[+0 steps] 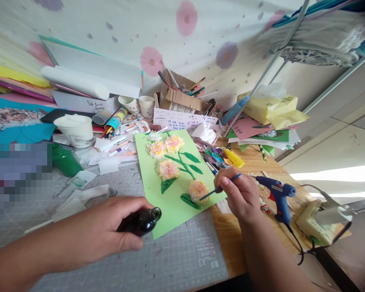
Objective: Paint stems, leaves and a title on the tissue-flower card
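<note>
A light green sheet of paper [158, 221] lies on the grey cutting mat [185, 259], bearing several fluffy pink-and-yellow flowers [168, 169] with dark green painted stems and leaves [192, 157]. My right hand [239, 194] is closed around a thin blue paintbrush [211, 192]. Its tip touches or hovers by the lowest flower [198, 190], beside a green leaf [189, 201]; contact is hard to tell. My left hand [118, 223] wraps around a small dark uncapped bottle [147, 221], tilted with its mouth toward the paper. Most of the bottle's body is hidden by the fingers.
A blue glue gun [278, 194] with a cord rests on the wood at right. Paint pots [217, 156] and a yellow tube [233, 157] sit beyond the paper. Left are a green bottle [65, 160], a white paper cup [74, 129] and paper scraps [88, 192]. A cardboard box [182, 99] stands behind.
</note>
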`<state>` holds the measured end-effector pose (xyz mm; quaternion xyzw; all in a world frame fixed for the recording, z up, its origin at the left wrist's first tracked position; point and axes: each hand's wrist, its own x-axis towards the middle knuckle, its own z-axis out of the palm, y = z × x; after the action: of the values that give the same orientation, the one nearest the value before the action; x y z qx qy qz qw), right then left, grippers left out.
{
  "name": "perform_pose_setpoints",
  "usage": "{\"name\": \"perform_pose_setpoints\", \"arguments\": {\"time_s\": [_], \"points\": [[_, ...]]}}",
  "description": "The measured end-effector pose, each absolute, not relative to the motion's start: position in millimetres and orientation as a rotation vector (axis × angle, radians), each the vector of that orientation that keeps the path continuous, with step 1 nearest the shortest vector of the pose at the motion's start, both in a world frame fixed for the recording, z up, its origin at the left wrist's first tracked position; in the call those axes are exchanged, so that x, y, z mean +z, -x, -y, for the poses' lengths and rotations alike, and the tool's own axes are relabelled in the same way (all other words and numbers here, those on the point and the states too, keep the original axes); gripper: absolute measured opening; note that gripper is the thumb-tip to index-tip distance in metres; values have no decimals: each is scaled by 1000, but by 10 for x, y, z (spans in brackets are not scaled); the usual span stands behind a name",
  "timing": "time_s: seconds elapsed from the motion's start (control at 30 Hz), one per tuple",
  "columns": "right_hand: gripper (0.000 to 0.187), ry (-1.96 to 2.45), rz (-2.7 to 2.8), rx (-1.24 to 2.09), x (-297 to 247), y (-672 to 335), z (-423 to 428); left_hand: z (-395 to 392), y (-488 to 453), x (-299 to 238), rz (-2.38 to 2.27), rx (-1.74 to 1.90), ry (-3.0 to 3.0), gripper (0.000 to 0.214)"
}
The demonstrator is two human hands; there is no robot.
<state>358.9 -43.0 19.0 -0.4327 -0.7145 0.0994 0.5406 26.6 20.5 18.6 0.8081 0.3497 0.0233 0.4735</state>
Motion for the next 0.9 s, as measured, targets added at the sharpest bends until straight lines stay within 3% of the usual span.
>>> {"name": "perform_pose_setpoints", "arguments": {"time_s": [0.37, 0.9], "points": [[27, 948, 1644, 284, 133, -3525, 434, -189, -256, 165, -849, 50, -1979, 47], [32, 979, 1758, 160, 170, -3514, 402, -186, -251, 174, -841, 41, -2029, 44]]}}
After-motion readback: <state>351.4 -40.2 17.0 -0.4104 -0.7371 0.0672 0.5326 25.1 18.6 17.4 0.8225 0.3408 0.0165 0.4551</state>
